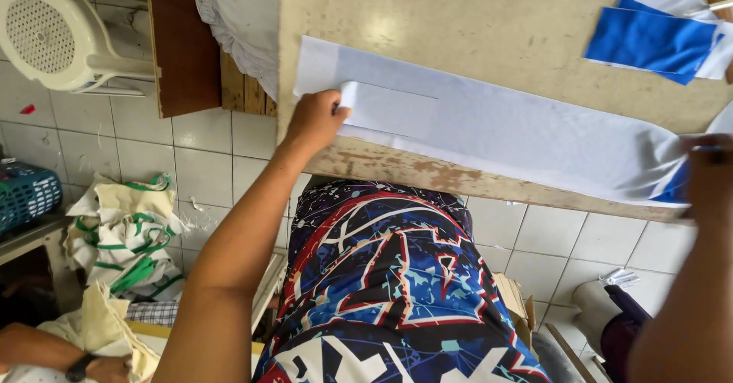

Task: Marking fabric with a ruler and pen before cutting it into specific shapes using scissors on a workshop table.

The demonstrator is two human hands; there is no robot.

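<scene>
Head view, one entry. Table [489, 16]: worn, pale top, near edge chipped. Strip [519, 135]: long white fabric, lying flat along the near edge, running from the left end of the table toward the right. Patch [389, 109]: small white rectangle, lying on the strip near its left end. Left hand [314, 119]: I see its fingers pinched on the patch's left edge, pressing it to the strip. Right hand [710, 171]: at the strip's right end by the near edge, fingers closed around that end and a bit of blue cloth [676, 188] under it. Blue pieces [653, 41]: stacked at the far right corner, untouched.

Step, as I judge it: lining up the patch on the strip while the strip is held taut. Next move calls for keeping the strip flat and the patch square to its edges.

Stool [53, 35]: white plastic, on the tiled floor [206, 161] beyond the left end.
</scene>
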